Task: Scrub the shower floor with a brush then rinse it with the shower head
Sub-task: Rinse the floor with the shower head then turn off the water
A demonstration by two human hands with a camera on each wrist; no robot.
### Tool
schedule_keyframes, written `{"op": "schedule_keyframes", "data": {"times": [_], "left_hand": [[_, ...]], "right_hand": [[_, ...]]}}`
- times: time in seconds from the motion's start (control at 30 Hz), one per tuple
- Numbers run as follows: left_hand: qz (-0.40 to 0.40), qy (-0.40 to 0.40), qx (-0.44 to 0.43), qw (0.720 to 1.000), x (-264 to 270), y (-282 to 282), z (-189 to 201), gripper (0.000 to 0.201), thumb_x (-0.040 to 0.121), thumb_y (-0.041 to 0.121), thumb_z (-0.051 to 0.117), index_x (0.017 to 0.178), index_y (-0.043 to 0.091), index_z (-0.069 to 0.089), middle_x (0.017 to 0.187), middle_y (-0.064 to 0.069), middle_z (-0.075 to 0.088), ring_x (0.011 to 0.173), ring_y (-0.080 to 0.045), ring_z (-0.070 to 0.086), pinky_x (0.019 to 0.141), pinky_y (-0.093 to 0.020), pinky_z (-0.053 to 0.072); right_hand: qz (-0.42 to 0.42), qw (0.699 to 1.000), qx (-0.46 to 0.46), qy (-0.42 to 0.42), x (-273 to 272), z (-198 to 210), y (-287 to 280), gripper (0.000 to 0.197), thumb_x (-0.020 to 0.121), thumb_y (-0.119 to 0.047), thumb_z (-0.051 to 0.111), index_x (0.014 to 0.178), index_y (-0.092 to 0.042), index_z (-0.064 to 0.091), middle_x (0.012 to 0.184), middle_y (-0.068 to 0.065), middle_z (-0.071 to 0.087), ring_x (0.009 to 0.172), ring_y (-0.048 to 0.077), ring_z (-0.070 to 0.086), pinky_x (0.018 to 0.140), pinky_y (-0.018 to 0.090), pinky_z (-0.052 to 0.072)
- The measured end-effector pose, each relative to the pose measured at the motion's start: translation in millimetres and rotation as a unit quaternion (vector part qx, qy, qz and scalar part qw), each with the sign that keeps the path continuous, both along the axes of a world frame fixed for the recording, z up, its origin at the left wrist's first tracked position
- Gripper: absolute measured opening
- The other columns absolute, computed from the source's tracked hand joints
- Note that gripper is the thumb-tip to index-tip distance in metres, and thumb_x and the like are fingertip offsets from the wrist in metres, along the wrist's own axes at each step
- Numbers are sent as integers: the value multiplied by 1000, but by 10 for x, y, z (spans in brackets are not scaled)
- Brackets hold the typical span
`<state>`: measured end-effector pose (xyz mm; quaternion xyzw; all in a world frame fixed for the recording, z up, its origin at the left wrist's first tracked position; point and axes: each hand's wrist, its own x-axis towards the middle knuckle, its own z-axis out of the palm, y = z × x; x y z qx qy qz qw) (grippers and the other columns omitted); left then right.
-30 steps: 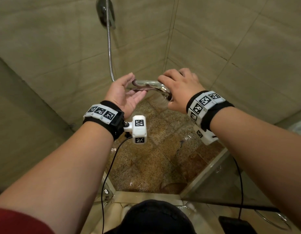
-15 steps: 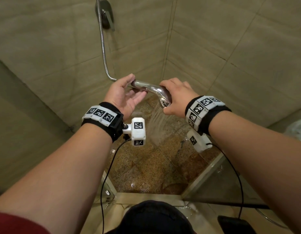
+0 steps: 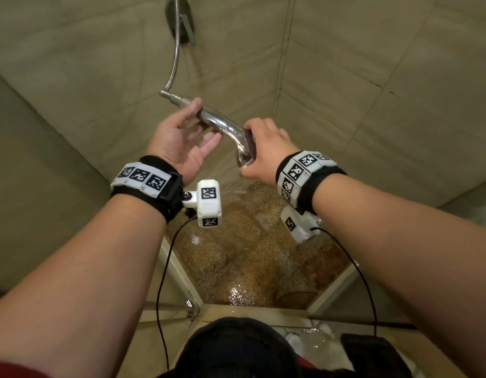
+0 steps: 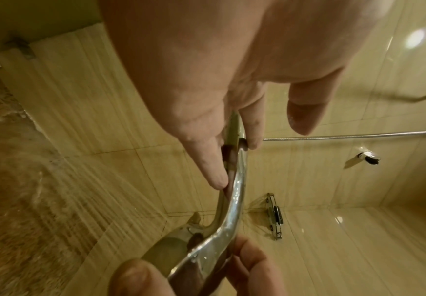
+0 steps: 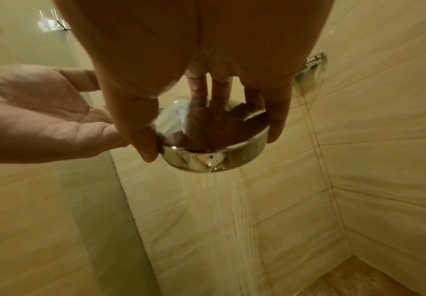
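Observation:
A chrome shower head (image 3: 225, 126) hangs over the wet brown speckled shower floor (image 3: 250, 268) and sprays water down onto it. My right hand (image 3: 266, 151) grips the round head by its rim (image 5: 214, 160), thumb on one side and fingers on the other. My left hand (image 3: 181, 140) lies palm-up under the handle (image 4: 234, 220), its fingers nearly straight along it and touching it. The metal hose (image 3: 176, 55) runs from the handle's far end up to the wall bracket (image 3: 181, 20). No brush is in view.
Beige tiled walls meet in a corner right behind the hands. A glass door frame (image 3: 179, 271) and a raised threshold (image 3: 250, 309) bound the floor on my side. A chrome wall fitting (image 4: 273, 216) sits low on the tiles. A black object (image 3: 373, 353) lies outside at bottom right.
The handle went from level to tilted, hose end up and to the left, head down toward me. Both hands shifted slightly left with it, and the spray now lands nearer the threshold.

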<state>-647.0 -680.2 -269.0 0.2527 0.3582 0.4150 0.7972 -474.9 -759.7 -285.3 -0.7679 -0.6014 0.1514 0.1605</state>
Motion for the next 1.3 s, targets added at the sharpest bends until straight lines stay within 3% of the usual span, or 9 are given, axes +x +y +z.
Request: {"op": "schedule_keyframes", "data": {"times": [0.13,0.23,0.5,0.73,1.0,1.1,1.2,1.3], "left_hand": [[-3,-3,31,999,-128,2,99,58,72,20,84,126,10,66,127,-19,68,112,-37,72,100,-47,58],[-5,-2,51,999,-206,11,154,60,70,21,82,127,9,65,130,-23,68,113,-39,71,100,-47,57],[-5,-3,46,999,-281,-45,207,24,91,19,71,112,8,63,128,-26,68,113,-43,70,102,-49,56],[-17,-18,36,999,-169,-158,162,18,96,18,66,109,9,58,128,-25,69,114,-43,70,104,-51,54],[-25,2,14,1000,-81,-209,53,47,91,22,71,130,2,53,138,-26,63,118,-41,69,102,-49,56],[-19,14,-1,1000,-41,-221,-58,72,90,22,74,150,-2,43,144,-19,54,130,-34,59,100,-48,57],[-17,18,-22,999,15,-234,-159,83,87,25,77,155,-2,37,138,-15,44,141,-36,49,95,-46,59],[-25,16,-42,999,79,-248,-257,79,91,27,72,151,-8,36,144,-28,55,126,-44,63,99,-47,58]], "right_hand": [[-5,999,12,37,-161,11,96,86,66,-44,85,136,-25,39,129,0,44,114,25,48,96,35,45],[-14,997,24,74,-273,16,142,83,63,-47,86,130,-26,42,123,-1,45,109,24,52,94,38,48],[-8,994,26,107,-374,17,147,80,59,-52,86,121,-26,43,116,-2,47,98,21,58,89,42,54],[-17,994,30,105,-295,-47,29,82,59,-52,88,121,-24,42,118,-1,45,101,23,57,89,43,54],[-5,995,-15,99,-173,-90,-70,78,61,-53,84,122,-24,43,115,-2,47,94,21,60,84,43,56],[4,996,-45,72,-89,-106,-107,76,61,-49,82,122,-24,44,114,-2,48,92,21,60,81,43,57],[13,997,-71,31,16,-97,-140,76,61,-48,82,123,-24,45,114,-1,48,94,24,59,82,44,56],[27,995,-96,-14,139,-74,-183,75,63,-46,84,123,-24,43,115,-1,46,99,26,55,83,44,54]]}}
